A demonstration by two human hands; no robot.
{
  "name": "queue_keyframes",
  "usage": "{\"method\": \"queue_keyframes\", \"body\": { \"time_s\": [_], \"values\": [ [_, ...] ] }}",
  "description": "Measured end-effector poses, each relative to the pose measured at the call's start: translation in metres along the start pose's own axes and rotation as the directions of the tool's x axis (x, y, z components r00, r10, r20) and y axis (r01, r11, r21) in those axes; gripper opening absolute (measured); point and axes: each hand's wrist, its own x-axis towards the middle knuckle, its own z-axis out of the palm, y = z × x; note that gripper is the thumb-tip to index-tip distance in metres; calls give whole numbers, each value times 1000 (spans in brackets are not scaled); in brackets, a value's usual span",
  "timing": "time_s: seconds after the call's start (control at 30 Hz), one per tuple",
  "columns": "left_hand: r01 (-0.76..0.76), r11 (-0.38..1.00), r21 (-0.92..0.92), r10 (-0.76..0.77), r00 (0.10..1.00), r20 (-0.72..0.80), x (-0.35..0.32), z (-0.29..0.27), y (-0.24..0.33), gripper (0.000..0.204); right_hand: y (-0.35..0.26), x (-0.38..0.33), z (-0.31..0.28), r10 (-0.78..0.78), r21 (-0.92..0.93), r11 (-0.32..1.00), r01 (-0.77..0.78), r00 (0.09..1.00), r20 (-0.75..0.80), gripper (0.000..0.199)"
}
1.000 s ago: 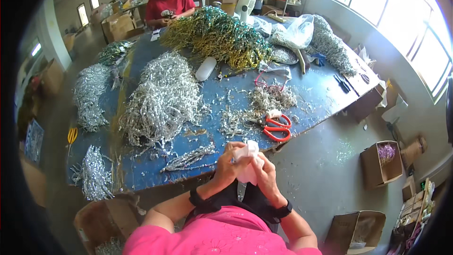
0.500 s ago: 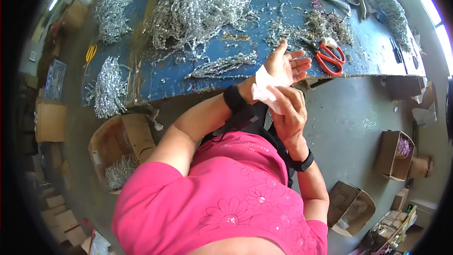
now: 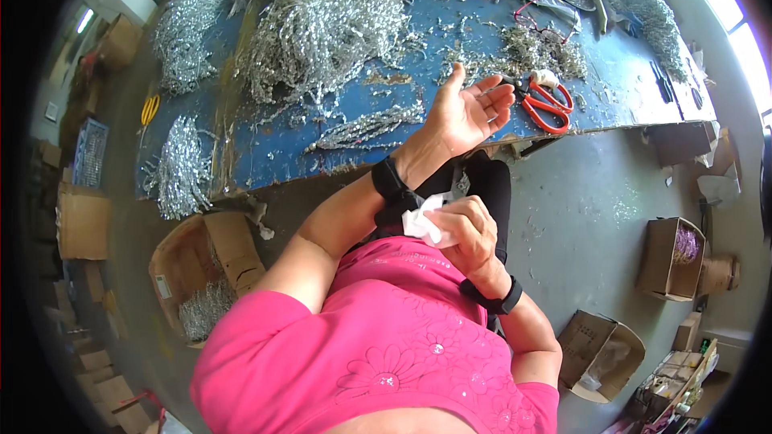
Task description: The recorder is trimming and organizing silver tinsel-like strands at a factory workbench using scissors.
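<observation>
A person in a pink shirt [image 3: 386, 354] looks down at their own hands. Nearest, the right hand [image 3: 466, 229] grips a crumpled white tissue [image 3: 425, 221], pressing it against the left forearm just below a black wristband [image 3: 390, 181]. Beyond it, the left hand [image 3: 466, 112] is raised, palm open and fingers spread, holding nothing, above the edge of a blue table [image 3: 281, 153]. Red scissors [image 3: 547, 104] lie just beside that hand. Farther back sit heaps of silver tinsel [image 3: 330, 24].
</observation>
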Motion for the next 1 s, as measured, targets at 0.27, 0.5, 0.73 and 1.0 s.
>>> {"method": "queue_keyframes", "body": {
  "time_s": [0.27, 0.5, 0.73, 1.0],
  "values": [
    [146, 989, 17, -147, 986, 82, -5, -5, -14, 68, 26, 8, -6, 61, -422, 903, -83, 996, -66, 44],
    [-14, 976, 219, -7, 996, 92, -33, -10, -16, 74, 48, -11, -40, 175, -441, 850, -289, 944, -281, 35],
    [355, 896, 268, -409, 894, 183, -65, 6, -35, 73, 73, -43, -74, 153, -652, 746, -132, 988, -24, 24],
    [-463, -489, 739, 17, 842, 538, -70, -41, -61, 53, 55, -40, -43, 810, 816, 78, -573, 514, 284, 38]
  ]
}}
